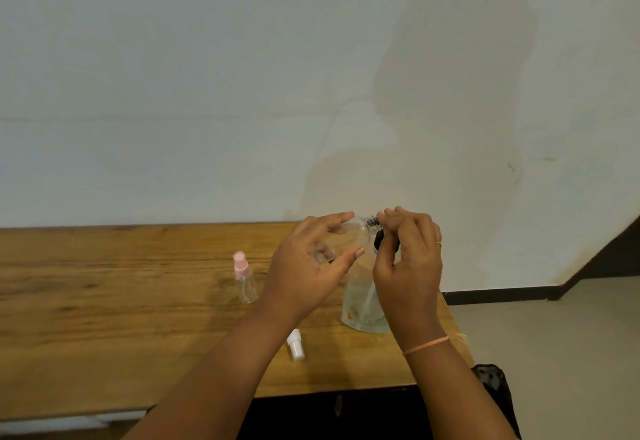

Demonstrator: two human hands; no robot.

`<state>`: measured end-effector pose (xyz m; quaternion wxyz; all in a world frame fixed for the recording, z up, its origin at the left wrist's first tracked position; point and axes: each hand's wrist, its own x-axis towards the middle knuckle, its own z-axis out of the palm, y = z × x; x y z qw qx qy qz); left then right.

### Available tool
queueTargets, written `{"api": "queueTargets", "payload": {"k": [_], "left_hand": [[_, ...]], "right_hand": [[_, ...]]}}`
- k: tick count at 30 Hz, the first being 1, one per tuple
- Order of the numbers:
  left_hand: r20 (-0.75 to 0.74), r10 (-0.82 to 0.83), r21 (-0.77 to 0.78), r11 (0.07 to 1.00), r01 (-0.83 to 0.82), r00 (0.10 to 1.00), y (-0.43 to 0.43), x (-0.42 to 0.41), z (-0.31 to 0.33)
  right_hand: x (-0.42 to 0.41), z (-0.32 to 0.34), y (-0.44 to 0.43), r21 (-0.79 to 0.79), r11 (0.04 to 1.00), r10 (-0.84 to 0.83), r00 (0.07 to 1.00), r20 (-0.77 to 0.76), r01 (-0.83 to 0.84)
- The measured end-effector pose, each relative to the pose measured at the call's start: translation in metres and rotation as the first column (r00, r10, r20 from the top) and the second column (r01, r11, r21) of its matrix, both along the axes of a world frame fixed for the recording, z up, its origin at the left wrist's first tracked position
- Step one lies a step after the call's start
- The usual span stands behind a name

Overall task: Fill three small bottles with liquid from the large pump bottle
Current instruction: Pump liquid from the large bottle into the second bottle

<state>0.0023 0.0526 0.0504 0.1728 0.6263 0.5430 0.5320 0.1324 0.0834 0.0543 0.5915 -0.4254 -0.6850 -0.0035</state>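
Left hand (311,263), small bottle (358,233); right hand (408,259), pump (371,221)

No legible text, label, brand or number anywhere, possibly through blur

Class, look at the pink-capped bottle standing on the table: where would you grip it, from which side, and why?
Probably round the clear body of the pink-capped bottle, below the cap, coming from the near side. It stands upright and apart on the table; the body is wider than the narrow cap, and nothing blocks that side.
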Motion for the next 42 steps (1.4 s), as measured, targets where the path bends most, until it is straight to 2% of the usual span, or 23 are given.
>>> {"api": "queueTargets", "payload": {"k": [5,13,19,27,31,35,42], "left_hand": [[-0.032,0.018,0.071,0.997,-0.015,0.999,0.001,0.0,0.002],[-0.047,0.021,0.087,0.996,-0.016,0.999,0.001,-0.001,0.003],[-0.074,0.031,0.079,0.997,-0.025,0.997,0.003,-0.001,0.005],[-0.089,0.016,-0.006,1.0,-0.017,0.996,0.001,-0.004,0.003],[-0.061,0.014,-0.013,1.0,-0.015,0.998,0.001,-0.002,0.003],[-0.021,0.009,0.058,0.998,-0.008,1.0,0.0,0.0,0.002],[-0.036,0.002,0.068,0.998,0.001,0.999,0.002,0.0,0.004]], "right_hand": [[0.004,0.006,0.001,-0.002,1.0,0.002,0.998,0.063,-0.002],[0.005,0.008,-0.002,-0.037,0.997,0.066,0.998,-0.007,-0.066],[0.011,0.014,0.002,-0.071,0.992,0.102,0.995,0.009,-0.101],[0.006,-0.002,0.004,-0.016,1.0,0.004,0.997,0.08,-0.003],[0.004,0.0,0.0,-0.017,1.0,0.01,0.999,0.037,-0.009],[0.007,0.007,-0.002,-0.034,0.998,0.054,0.998,0.021,-0.053],[0.008,0.008,-0.002,-0.025,0.998,0.058,0.998,0.009,-0.058]]}}
